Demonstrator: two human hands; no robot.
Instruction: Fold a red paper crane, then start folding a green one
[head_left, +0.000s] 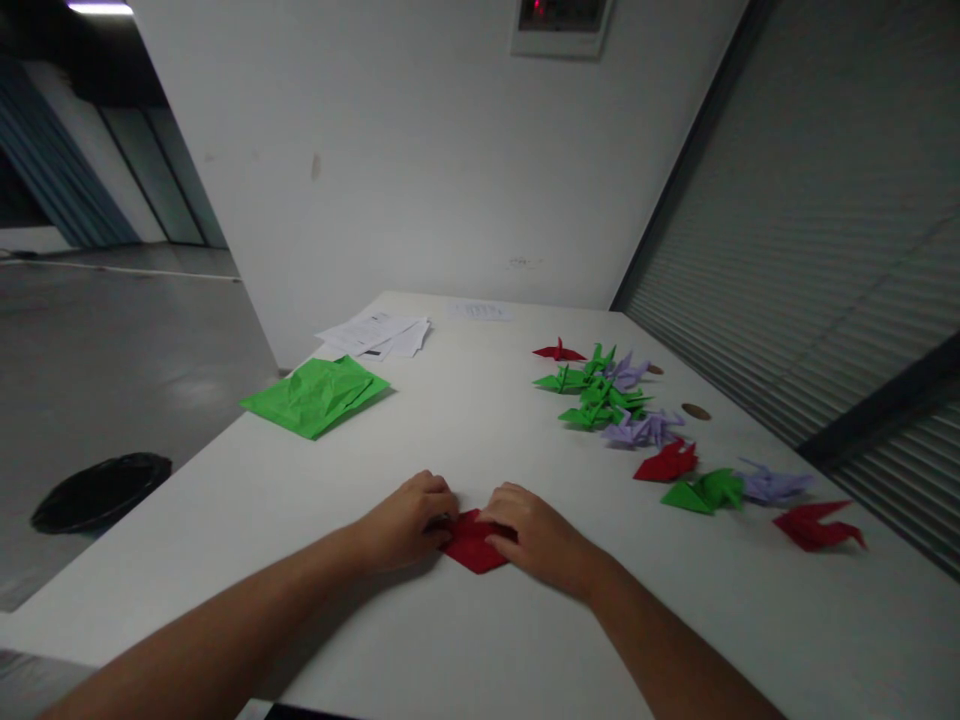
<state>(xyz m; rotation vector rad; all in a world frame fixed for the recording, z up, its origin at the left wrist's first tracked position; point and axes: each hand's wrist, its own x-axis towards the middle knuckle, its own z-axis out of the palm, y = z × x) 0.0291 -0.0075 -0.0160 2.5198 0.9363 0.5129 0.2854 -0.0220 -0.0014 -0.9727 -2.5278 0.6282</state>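
A partly folded piece of red origami paper (475, 545) lies on the white table between my hands. My left hand (415, 520) grips its left edge with curled fingers and thumb. On the opposite side, my right hand (536, 533) has its fingers bent over the right part of the paper, thumb resting on top. The paper's outer corners are hidden under the fingers. Along the right of the table sit several finished paper cranes, among them a red crane (819, 525), a green crane (705, 491) and a purple crane (774, 484).
Green paper sheets (315, 397), somewhat crumpled, lie at the table's left edge. Behind them are printed white sheets (375, 334). A bin with a black liner (101, 490) stands on the floor at left. Window blinds (810, 260) border the right side; a wall (420, 150) closes the far end.
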